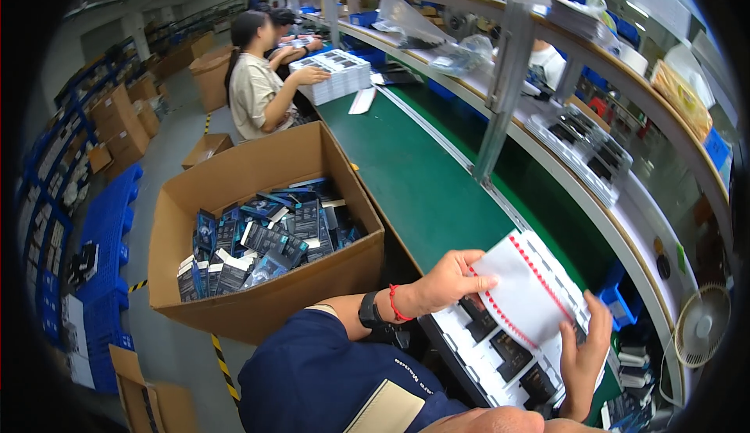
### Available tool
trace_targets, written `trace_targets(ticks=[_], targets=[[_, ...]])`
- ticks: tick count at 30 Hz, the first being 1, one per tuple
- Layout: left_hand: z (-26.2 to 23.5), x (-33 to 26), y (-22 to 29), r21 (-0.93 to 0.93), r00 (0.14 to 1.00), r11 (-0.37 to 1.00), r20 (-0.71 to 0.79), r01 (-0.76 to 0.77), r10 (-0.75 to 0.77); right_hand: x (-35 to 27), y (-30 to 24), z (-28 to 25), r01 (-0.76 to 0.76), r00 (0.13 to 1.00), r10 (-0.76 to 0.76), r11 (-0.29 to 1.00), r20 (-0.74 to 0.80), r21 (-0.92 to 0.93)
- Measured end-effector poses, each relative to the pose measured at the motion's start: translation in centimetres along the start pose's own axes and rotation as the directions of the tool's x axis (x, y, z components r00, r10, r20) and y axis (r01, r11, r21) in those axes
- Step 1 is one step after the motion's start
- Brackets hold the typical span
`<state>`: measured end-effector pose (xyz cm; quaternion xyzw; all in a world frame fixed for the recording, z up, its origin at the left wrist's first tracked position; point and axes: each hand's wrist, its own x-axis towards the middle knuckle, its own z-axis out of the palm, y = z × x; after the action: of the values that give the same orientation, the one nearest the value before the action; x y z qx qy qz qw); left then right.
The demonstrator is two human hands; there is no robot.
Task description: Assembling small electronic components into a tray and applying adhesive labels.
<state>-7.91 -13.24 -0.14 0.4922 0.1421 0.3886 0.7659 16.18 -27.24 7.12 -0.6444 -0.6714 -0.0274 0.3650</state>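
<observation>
A white sheet with two rows of red dots (525, 283) is tilted up in front of me. My left hand (455, 283) pinches its left edge between thumb and fingers. At the opposite side, my right hand (586, 347) has its thumb and curled fingers around the lower right edge of the sheet. Under the sheet lies a white tray (471, 349) with dark rectangular pieces (509, 353) set in its pockets. The sheet covers the upper part of the tray.
A large cardboard box (269, 299) of small dark cartons (273, 239) stands at my left. The green bench (398, 175) runs ahead to a stack of white trays (332, 75) beside a co-worker (254, 81). Shelving (508, 81) lines the right, near a fan (701, 325).
</observation>
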Motion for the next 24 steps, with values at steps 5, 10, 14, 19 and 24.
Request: trace_targets(ticks=[5, 10, 14, 19, 24], targets=[[0.8, 0.7, -0.3, -0.017, 0.993, 0.998, -0.104, -0.052, 0.05, 3.4, -4.0, 2.1, 0.324, 0.946, -0.323, 0.944, 0.022, -0.071], [1.8, 1.3, -0.1, -0.045, 0.993, 0.997, -0.097, -0.065, 0.06, 6.3, -4.3, 4.6, 0.383, 0.923, -0.384, 0.922, 0.005, -0.059], [1.6, 1.3, -1.5, -0.006, 0.995, 0.998, -0.086, -0.056, 0.055, 5.5, -2.8, 6.3, 0.349, 0.937, -0.349, 0.937, -0.03, -0.003], [0.5, 1.2, -1.5, 0.242, 0.999, 0.969, 0.015, -0.047, 0.044, 4.5, -2.5, 6.0, 0.376, 0.927, -0.375, 0.926, -0.017, 0.04], [0.7, 1.3, 0.0, 0.287, 0.972, 0.929, 0.065, -0.234, 0.225, 4.6, -2.9, 6.2, 0.446, 0.895, -0.446, 0.894, 0.018, 0.039]])
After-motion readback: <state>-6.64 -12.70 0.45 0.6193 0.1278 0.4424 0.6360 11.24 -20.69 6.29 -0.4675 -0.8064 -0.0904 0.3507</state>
